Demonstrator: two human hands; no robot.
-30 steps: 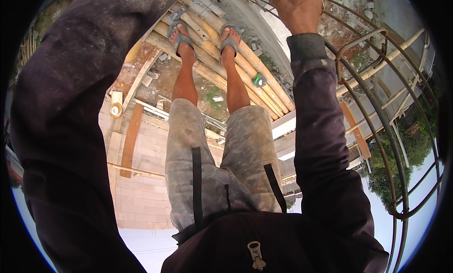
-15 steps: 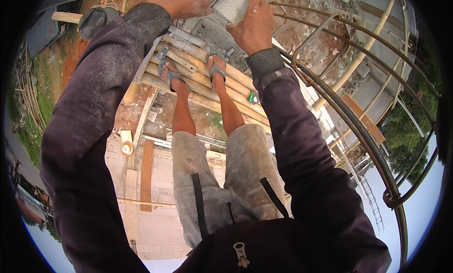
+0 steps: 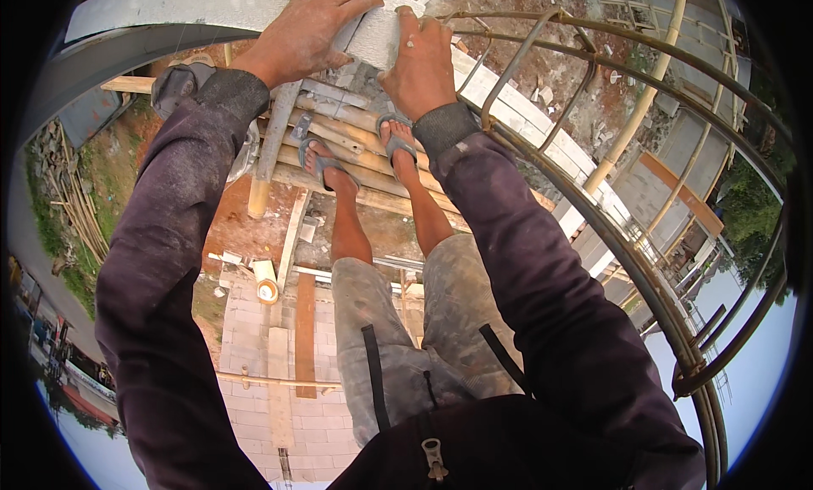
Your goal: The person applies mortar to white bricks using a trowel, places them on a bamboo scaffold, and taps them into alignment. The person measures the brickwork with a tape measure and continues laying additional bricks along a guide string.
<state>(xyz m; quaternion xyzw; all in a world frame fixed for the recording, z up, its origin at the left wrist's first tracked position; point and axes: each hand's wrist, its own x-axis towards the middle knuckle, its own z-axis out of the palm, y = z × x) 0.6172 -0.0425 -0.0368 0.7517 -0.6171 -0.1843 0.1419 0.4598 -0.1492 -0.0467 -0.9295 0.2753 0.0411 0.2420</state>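
Observation:
A long pale, rough-surfaced slab (image 3: pixel 169 7) runs across the top left, with a shorter pale block (image 3: pixel 374 41) at its right end. My left hand (image 3: pixel 309 34) lies over their junction, fingers stretched out and apart. My right hand (image 3: pixel 417 62) grips the short block, fingers bent over its upper edge. My feet in grey flip-flops (image 3: pixel 398 138) stand below on bamboo poles (image 3: pixel 364 185). Just right of my right hand, bent dark steel bars (image 3: pixel 618 257) form a curving cage.
A bamboo scaffold pole (image 3: pixel 644 100) rises at the right. Far below lie a blockwork surface (image 3: pixel 246 363), planks (image 3: pixel 306 337), a pale cylindrical container (image 3: pixel 265 278), rubble and piled poles (image 3: pixel 80 210). Trees (image 3: pixel 749 227) show at the far right.
Both hands have come further into view. My right hand has moved left and down. My left hand has come onto the pale pieces, and the long slab now shows at top left.

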